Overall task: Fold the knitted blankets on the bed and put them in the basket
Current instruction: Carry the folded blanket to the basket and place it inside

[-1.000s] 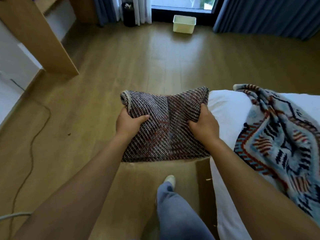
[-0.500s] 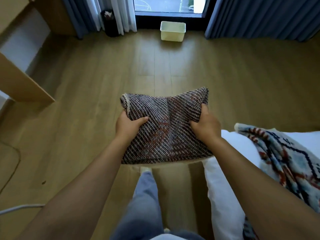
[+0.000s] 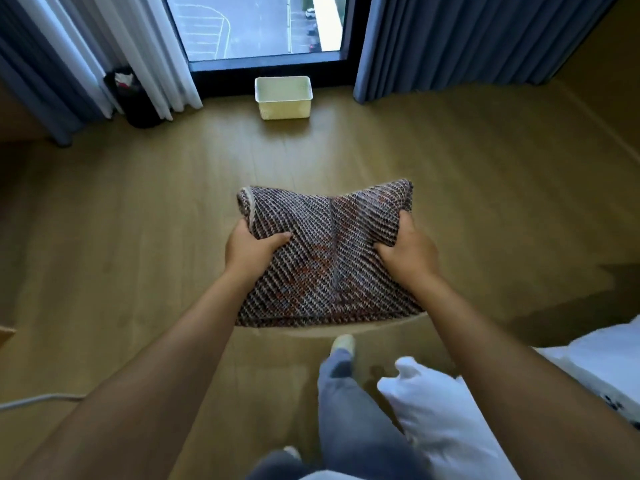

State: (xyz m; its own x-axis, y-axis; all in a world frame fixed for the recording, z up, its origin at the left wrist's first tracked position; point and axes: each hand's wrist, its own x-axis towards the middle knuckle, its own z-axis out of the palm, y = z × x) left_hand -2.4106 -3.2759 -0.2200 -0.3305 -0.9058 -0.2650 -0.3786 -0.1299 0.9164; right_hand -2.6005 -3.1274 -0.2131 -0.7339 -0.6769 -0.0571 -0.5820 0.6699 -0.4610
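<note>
A folded knitted blanket, dark with white and rust-red stitches, is held flat in front of me above the wooden floor. My left hand grips its left edge and my right hand grips its right edge. A pale yellow basket stands on the floor by the window, straight ahead and well beyond the blanket; it looks empty. The bed's white corner shows at the lower right. Only a sliver of the second, patterned blanket is visible at the right edge.
Blue curtains hang on both sides of the window, with white sheers at the left. A dark bin stands by the left curtain. A grey cable lies on the floor at the lower left. My leg and foot are below the blanket.
I have walked away from the bed toward the window with the folded blanket held in both hands. The basket is nearer and larger; the bed and patterned blanket have slid out at the right.
</note>
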